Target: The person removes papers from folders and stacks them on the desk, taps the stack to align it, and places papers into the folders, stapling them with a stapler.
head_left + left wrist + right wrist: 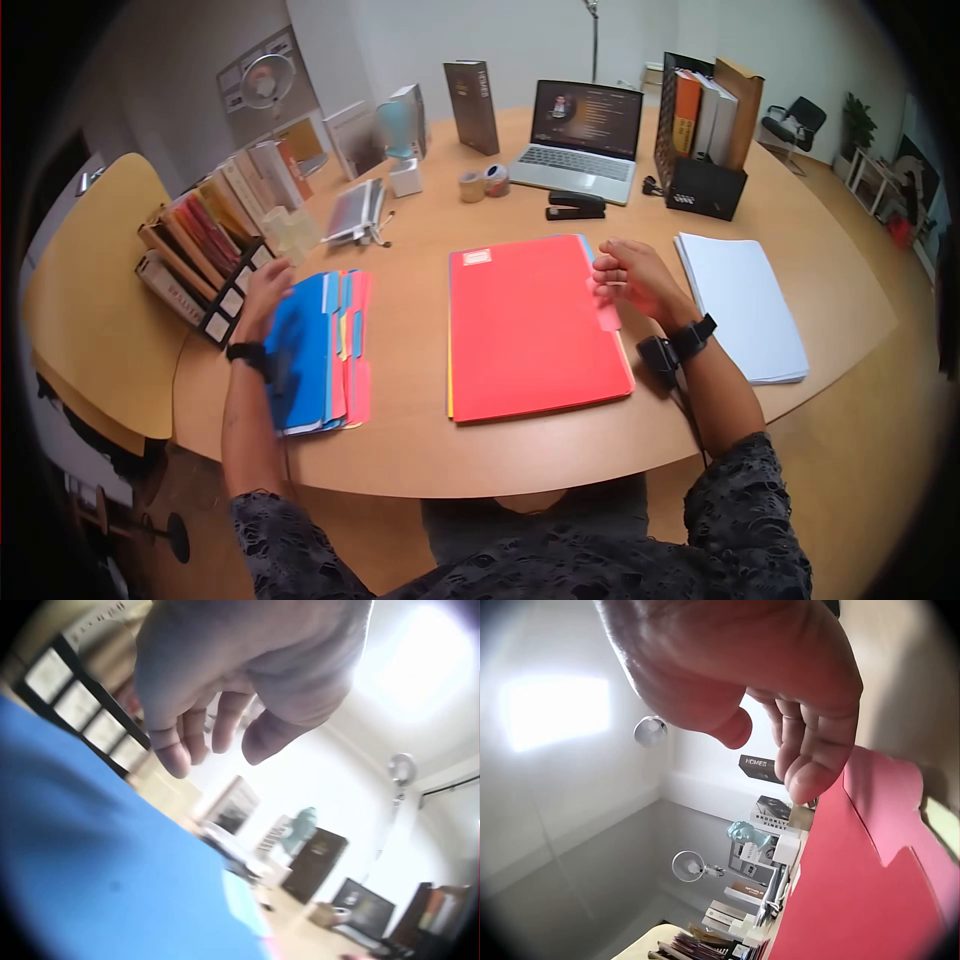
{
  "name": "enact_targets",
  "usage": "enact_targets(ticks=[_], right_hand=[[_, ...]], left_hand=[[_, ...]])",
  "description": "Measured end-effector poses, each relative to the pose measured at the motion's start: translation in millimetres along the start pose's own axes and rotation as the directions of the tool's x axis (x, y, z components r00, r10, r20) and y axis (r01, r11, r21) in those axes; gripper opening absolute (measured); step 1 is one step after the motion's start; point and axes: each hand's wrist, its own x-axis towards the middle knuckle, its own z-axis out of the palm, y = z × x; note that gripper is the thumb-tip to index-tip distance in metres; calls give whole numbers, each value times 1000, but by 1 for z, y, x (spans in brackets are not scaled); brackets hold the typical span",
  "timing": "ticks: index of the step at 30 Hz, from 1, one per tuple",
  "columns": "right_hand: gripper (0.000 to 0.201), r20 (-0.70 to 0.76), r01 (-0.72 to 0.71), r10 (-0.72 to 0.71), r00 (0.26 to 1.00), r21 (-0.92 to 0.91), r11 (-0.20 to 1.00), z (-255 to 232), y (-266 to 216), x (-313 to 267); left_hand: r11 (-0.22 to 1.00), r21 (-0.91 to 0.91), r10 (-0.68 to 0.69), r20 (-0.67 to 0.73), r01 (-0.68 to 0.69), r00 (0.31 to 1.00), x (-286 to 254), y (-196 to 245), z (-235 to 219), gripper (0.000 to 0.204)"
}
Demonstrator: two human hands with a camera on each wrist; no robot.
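Note:
A stack of red folders [535,325] lies at the table's middle, a small white label [478,257] at its upper left corner. My right hand [635,275] hovers over the stack's right edge near a pink tab [608,316], fingers loosely bent and holding nothing. To the left, blue folders [302,345] form a second stack with blue, yellow and pink tabs staggered along its right side. Above the top left of that stack is my left hand [265,295]; in the left wrist view its fingers [174,759] hang loosely bent with nothing between them.
White paper [745,305] lies stacked at the right. Behind are a black stapler [576,206], tape rolls [484,184], a laptop [585,130] and a black file holder [707,188] with books. A file rack [232,290] stands beyond my left hand.

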Motion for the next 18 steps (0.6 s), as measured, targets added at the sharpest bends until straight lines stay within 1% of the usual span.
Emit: enact_targets(ticks=[1, 2, 4, 5, 6, 7, 9, 10, 12, 16, 17, 18], right_hand=[[25, -15, 4, -4, 1000, -7, 1000, -3, 0, 0], [27, -21, 3, -3, 1000, 0, 1000, -5, 0, 1], [30, -33, 6, -6, 999, 3, 1000, -7, -3, 1], [32, -9, -12, 12, 1000, 7, 1000, -7, -3, 0], [35, 16, -30, 30, 999, 11, 999, -7, -3, -1], [35, 8, -27, 27, 1000, 8, 1000, -7, -4, -1], [31, -8, -66, 65, 998, -18, 998, -5, -3, 1], [33, 21, -66, 66, 998, -19, 998, -6, -4, 0], [35, 29, -63, 64, 998, -30, 998, -2, -7, -2], [37, 40, -71, 72, 997, -32, 997, 2, -6, 0], [37, 39, -72, 73, 997, -31, 997, 1, -5, 1], [35, 39, -82, 80, 996, 50, 995, 2, -7, 2]], left_hand=[[997, -43, 64, 136, -59, 989, 5, 24, 39, 40], [989, -91, 133, 263, -113, 956, 9, 45, 78, 44], [972, -71, 234, 434, -226, 870, 13, 75, 148, 47], [974, 23, 183, 497, -224, 848, 8, 93, 174, 54], [959, 3, 234, 558, -285, 796, 11, 95, 196, 60], [954, 58, 205, 589, -293, 782, 9, 103, 213, 68], [965, 105, 120, 636, -239, 762, 2, 112, 236, 74], [965, 104, 121, 640, -241, 758, 5, 108, 244, 74], [907, 175, 117, 769, -383, 629, 10, 99, 259, 83], [931, 164, 79, 781, -326, 620, 10, 80, 267, 91], [916, 157, 119, 771, -369, 625, 11, 76, 269, 91], [899, 150, 162, 761, -412, 629, 10, 76, 269, 91]])
